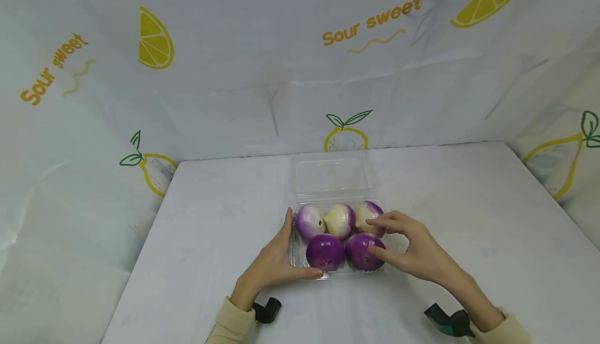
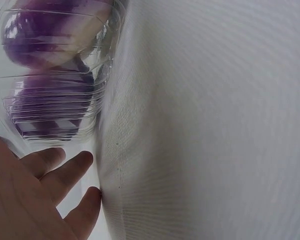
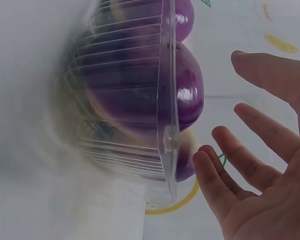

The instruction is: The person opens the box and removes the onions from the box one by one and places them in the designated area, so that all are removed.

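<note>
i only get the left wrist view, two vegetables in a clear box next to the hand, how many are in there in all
Observer: Five vegetables, going by the head view.
Operator: ok and is the lid open or over them
Observer: Open: the clear lid lies folded back on the far side of the box.
Operator: wheres the right hand
Observer: The head view shows the right hand at the box's right side, its thumb and fingers apart.
</note>
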`<state>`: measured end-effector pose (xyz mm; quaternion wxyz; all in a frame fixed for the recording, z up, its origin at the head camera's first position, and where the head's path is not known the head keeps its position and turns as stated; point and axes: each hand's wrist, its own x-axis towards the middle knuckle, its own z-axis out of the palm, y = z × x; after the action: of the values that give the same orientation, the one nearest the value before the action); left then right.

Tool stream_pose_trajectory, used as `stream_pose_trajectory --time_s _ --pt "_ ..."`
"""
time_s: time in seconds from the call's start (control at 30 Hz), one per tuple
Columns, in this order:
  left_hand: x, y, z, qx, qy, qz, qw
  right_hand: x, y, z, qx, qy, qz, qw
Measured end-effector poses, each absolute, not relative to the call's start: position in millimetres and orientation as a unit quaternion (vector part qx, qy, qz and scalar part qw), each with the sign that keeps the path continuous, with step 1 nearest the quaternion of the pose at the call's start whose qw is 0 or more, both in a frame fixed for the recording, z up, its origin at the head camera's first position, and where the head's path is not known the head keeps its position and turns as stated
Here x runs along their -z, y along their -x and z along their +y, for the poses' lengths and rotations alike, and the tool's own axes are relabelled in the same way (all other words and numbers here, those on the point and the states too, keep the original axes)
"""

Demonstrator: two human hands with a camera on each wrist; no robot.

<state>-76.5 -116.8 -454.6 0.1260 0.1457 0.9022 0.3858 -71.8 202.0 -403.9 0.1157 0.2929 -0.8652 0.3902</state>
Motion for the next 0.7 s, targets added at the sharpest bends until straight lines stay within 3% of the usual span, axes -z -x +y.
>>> stream_pose_trajectory --time_s 0.7 --pt "453.5 75.9 -115.8 -0.387 -0.142 0.902 0.127 413.5 65.7 195.0 -0.336 -0.28 -0.896 0.08"
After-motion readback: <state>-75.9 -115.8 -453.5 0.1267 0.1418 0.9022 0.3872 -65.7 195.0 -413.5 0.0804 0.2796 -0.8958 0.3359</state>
